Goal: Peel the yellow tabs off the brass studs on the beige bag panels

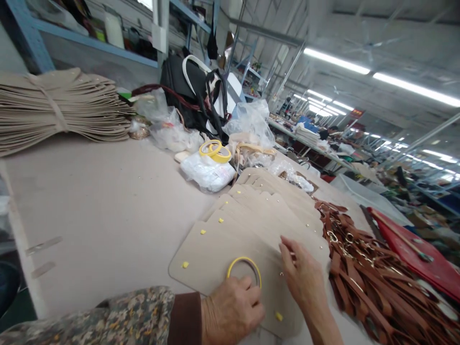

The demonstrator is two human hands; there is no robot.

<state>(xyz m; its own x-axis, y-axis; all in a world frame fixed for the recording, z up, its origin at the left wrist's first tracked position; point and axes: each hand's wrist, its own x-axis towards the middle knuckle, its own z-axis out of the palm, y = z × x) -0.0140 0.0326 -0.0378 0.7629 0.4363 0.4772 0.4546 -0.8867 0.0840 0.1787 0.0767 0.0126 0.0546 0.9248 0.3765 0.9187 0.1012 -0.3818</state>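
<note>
My left hand point(235, 306), in a patterned sleeve with a brown cuff, is closed at the near edge of a thin roll of yellow tape point(244, 260). Under it are beige leather-like panels point(247, 230), fanned out in an overlapping stack. Small yellow tape bits point(203, 232) dot the panels' left side, and small metal studs show toward their right. Another yellow bit point(279, 316) sits on the nearest panel, between my hands. My right hand point(305, 275) rests over that panel's right part, fingers stretched forward and slightly bent, close to a stud point(281, 274).
Brown straps with metal rings point(359, 268) are heaped at right, beside a red piece point(417, 249). Two tape rolls point(215, 151) lie on a white plastic packet point(208, 173). A tied beige bundle point(61, 108) sits far left; black bags point(183, 86) stand behind.
</note>
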